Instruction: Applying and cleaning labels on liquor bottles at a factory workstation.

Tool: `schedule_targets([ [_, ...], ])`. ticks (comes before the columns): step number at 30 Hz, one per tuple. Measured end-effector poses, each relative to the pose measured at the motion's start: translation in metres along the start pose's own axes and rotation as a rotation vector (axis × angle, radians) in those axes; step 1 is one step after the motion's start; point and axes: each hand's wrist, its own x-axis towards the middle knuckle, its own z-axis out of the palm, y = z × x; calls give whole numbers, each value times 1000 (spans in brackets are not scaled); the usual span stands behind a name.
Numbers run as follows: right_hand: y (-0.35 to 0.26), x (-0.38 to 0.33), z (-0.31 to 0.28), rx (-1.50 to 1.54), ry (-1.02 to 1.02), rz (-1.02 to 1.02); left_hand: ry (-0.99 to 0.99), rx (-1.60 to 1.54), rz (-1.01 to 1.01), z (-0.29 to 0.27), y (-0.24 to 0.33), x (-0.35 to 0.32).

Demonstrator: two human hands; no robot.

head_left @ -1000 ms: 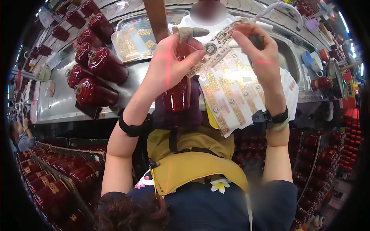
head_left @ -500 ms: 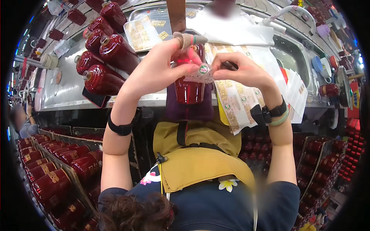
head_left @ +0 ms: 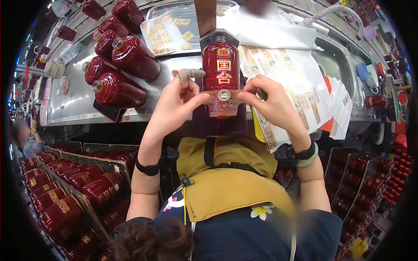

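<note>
A dark red glass bottle [head_left: 210, 65] with gold characters down its front lies on a dark cloth [head_left: 199, 119] at the counter's front edge, its neck pointing away from me. Across its lower part stretches a clear sticker [head_left: 224, 104] with gold print and a round green-and-white emblem. My left hand [head_left: 172, 102] pinches the sticker's left end between thumb and fingers; a grey covering sits on its outstretched index finger. At the opposite end, my right hand [head_left: 275, 101] pinches the sticker too. Whether the film touches the glass cannot be told.
Several red bottles [head_left: 119, 90] lie on the metal counter at left, over a dark flat device [head_left: 106, 111]. Gold-printed sticker sheets [head_left: 296, 89] spread at right, beside a sink [head_left: 333, 58]. A brown upright bar [head_left: 205, 17] stands beyond the bottle. Bottle crates [head_left: 87, 195] flank me below.
Both hands have moved apart and down, and the crumpled sticker between them is now spread flat over the bottle. The bottle's gold-marked front has come into view.
</note>
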Motion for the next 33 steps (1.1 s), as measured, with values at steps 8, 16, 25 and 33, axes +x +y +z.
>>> schedule_targets([
  [8, 13, 1, 17, 133, 53, 106, 51, -307, -30, 9, -21, 7],
  [16, 26, 1, 24, 253, 57, 105, 88, -380, -35, 10, -26, 7],
  [25, 24, 0, 24, 219, 68, 102, 97, -414, -44, 10, -25, 8],
  [33, 22, 1, 23, 199, 64, 106, 121, -399, -59, 11, -23, 7],
])
